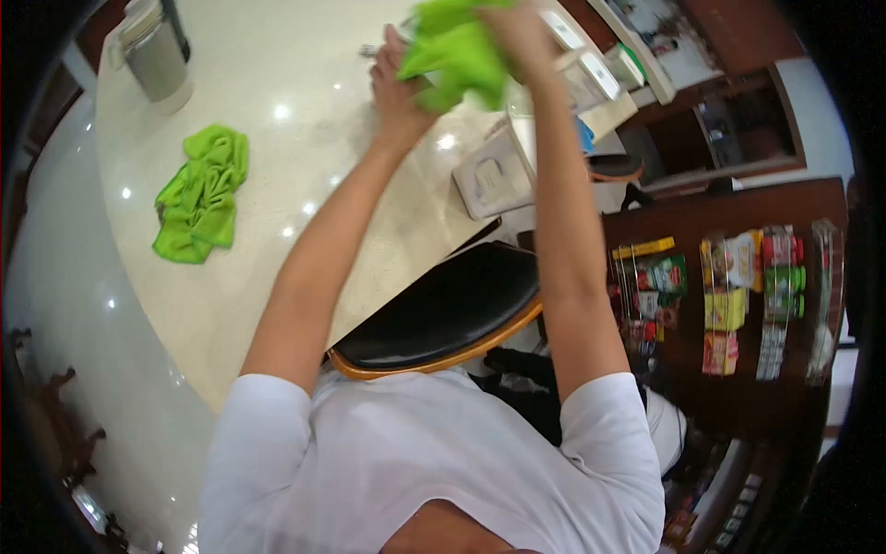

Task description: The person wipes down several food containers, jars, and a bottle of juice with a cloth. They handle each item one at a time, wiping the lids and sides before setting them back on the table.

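Observation:
A bright green cloth hangs from my right hand, which is at the top of the view and blurred by motion; its fingers are closed on the cloth. My left hand is beside the cloth's left edge, over the pale table, partly covered by the cloth. A small metal item shows at its fingertips; whether the hand grips it is unclear. A second green cloth lies crumpled on the table at the left.
A steel jug stands at the back left. Clear containers and a white box are at the right. A black-seated chair touches the near edge. Snack packets hang on a rack at the right.

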`<state>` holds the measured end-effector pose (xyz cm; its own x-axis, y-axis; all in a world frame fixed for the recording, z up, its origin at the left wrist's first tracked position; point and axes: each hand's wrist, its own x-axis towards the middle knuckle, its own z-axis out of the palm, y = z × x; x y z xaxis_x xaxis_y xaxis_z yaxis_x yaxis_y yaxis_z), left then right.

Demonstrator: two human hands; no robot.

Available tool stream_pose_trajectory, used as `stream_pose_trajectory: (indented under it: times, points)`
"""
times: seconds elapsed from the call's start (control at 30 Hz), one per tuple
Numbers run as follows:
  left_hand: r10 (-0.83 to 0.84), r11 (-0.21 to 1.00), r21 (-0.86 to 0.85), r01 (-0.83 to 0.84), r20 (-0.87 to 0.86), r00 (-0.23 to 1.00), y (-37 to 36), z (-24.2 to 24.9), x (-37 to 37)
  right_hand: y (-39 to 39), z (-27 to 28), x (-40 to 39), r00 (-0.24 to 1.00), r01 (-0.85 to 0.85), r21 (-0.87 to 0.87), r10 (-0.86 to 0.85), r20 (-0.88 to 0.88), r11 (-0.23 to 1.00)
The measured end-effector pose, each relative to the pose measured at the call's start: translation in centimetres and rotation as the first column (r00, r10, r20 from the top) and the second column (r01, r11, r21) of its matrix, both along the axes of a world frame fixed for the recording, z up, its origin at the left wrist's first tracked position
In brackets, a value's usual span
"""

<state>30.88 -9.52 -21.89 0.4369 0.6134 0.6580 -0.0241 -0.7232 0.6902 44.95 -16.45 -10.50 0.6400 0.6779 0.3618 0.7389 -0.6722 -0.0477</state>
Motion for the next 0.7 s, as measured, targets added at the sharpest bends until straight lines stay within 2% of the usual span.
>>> stream_pose_trajectory:
  times: [0.03,0.07,0.1,0.17,0.2,0.23,0.27,0.3,0.33,0.37,0.4,0.47,0.5,0.57,0.6,0.67,0.7]
  points:
    - [-0.04,0.995,0.097,0.028,0.125,0.991,1.0,-0.5,-0.3,2.3,-2.4,-2.0,0.963,-0.104,0.104,0.127,-0.239,0.989]
    - [-0.065,0.982,0.184,0.052,0.065,0.996,1.8,-0.7,-1.4,3.9,-1.2,-9.3,0.996,-0.034,0.159,0.047,-0.082,0.987]
    - [-0.08,0.96,0.27,0.076,0.005,0.997,2.6,-0.7,-3.2,3.8,-1.5,-12.5,0.998,-0.043,0.201,0.032,0.058,0.979]
    - [-0.062,0.922,0.372,0.103,-0.121,0.991,3.8,-1.2,-7.2,2.5,0.4,-17.1,0.979,-0.184,0.207,0.199,-0.051,0.961]
    - [-0.334,0.937,0.091,0.338,-0.054,0.941,3.7,-0.3,-9.8,2.0,0.7,-17.9,0.981,-0.167,0.206,0.183,-0.058,0.964]
    - [-0.555,0.81,-0.173,0.56,0.083,0.828,3.4,0.9,-12.4,1.5,0.8,-18.4,0.965,-0.184,0.237,0.221,-0.139,0.954]
    - [-0.52,0.764,-0.351,0.541,0.161,0.839,2.4,1.6,-14.4,1.1,0.8,-18.6,0.941,-0.197,0.271,0.259,-0.216,0.942]
    - [-0.467,0.684,-0.518,0.514,0.23,0.854,1.7,2.1,-15.9,0.9,0.4,-18.6,0.944,-0.181,0.27,0.244,-0.221,0.946]
    - [-0.479,0.675,-0.521,0.522,0.227,0.848,1.4,2.6,-17.0,0.9,0.0,-18.6,0.965,-0.178,0.327,0.229,-0.127,0.928]
    - [-0.407,0.819,-0.43,0.379,0.029,0.913,1.2,3.0,-18.1,1.0,-0.4,-18.9,0.978,-0.179,0.381,0.207,-0.033,0.907]
    - [-0.289,0.927,-0.293,0.236,-0.154,0.945,1.3,3.1,-18.7,1.1,-0.8,-19.5,0.98,-0.168,0.38,0.197,-0.037,0.91]
    - [-0.341,0.914,-0.286,0.288,-0.155,0.927,2.2,1.9,-19.4,1.8,-1.2,-22.0,0.954,-0.298,0.356,0.266,0.135,0.886]
    - [-0.382,0.902,-0.276,0.332,-0.153,0.911,2.3,1.4,-19.6,2.2,-1.4,-23.7,0.913,-0.36,0.439,0.408,-0.016,0.823]
    - [-0.407,0.874,-0.331,0.355,-0.1,0.908,1.8,1.0,-19.5,2.7,-0.6,-25.4,0.861,-0.43,0.392,0.5,-0.094,0.813]
    - [-0.416,0.848,-0.381,0.369,-0.047,0.908,1.7,0.9,-19.6,2.4,-0.4,-25.1,0.859,-0.431,0.396,0.503,-0.096,0.811]
    - [-0.39,0.801,-0.473,0.368,0.055,0.919,2.0,0.8,-20.1,1.2,0.4,-22.9,0.867,-0.439,0.26,0.482,-0.129,0.86]
    - [-0.299,0.922,-0.277,0.272,-0.059,0.952,2.2,1.0,-19.5,0.9,0.8,-21.5,0.911,-0.341,0.183,0.372,-0.177,0.922]
